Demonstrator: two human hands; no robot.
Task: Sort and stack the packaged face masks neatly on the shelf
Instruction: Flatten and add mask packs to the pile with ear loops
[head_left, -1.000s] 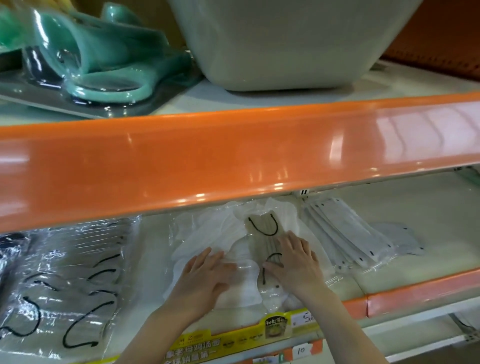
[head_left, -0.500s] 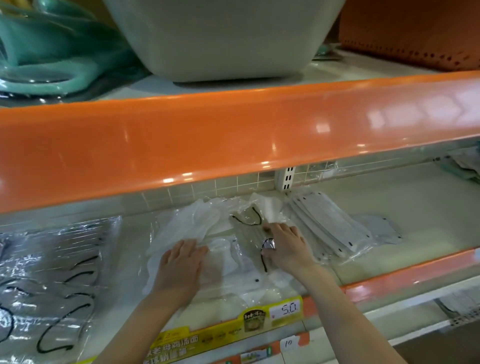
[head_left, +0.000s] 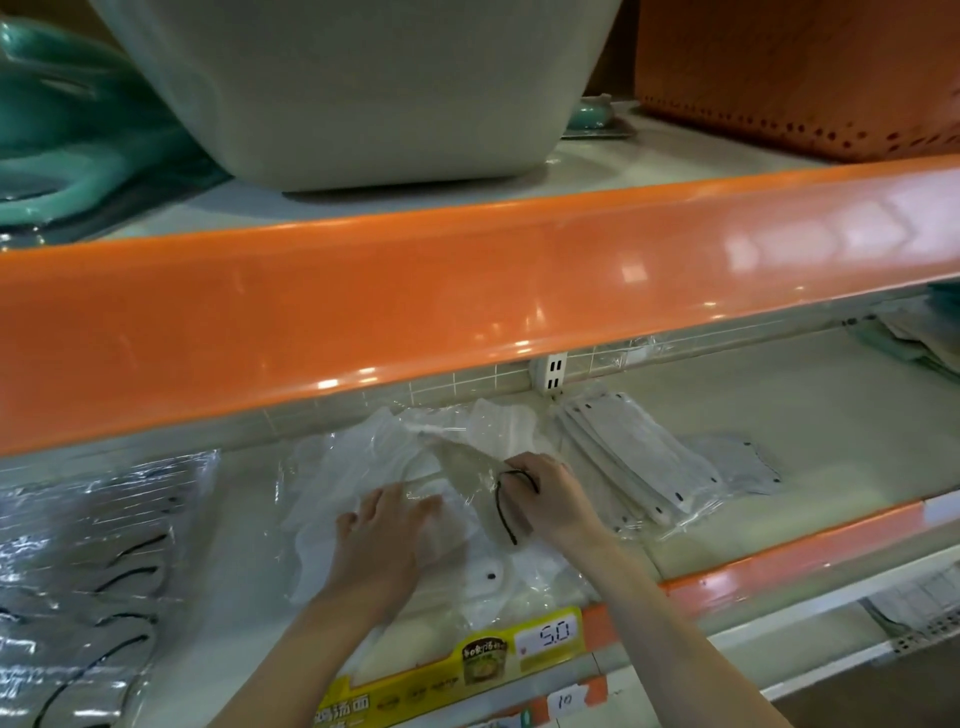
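Observation:
A loose heap of white packaged masks (head_left: 363, 462) in clear wrap lies in the middle of the lower shelf (head_left: 805, 415). My left hand (head_left: 384, 540) rests flat on the heap with fingers spread. My right hand (head_left: 545, 493) grips one beige mask packet (head_left: 467, 462) with black ear loops at its near end, tilting it up off the heap. A tidy slanted stack of white masks (head_left: 628, 457) lies just right of my right hand. A single flat mask packet (head_left: 737, 462) lies beyond it.
Clear-wrapped masks with black loops (head_left: 98, 561) cover the shelf's left end. More folded packets (head_left: 919, 332) sit at the far right. The orange lip of the upper shelf (head_left: 467, 291) overhangs closely. A yellow price strip (head_left: 467, 670) runs along the front edge.
My right hand has curled round the beige packet's near end and lifted it, turning it rightward. My left hand slid slightly back on the heap. The view shifted left and down.

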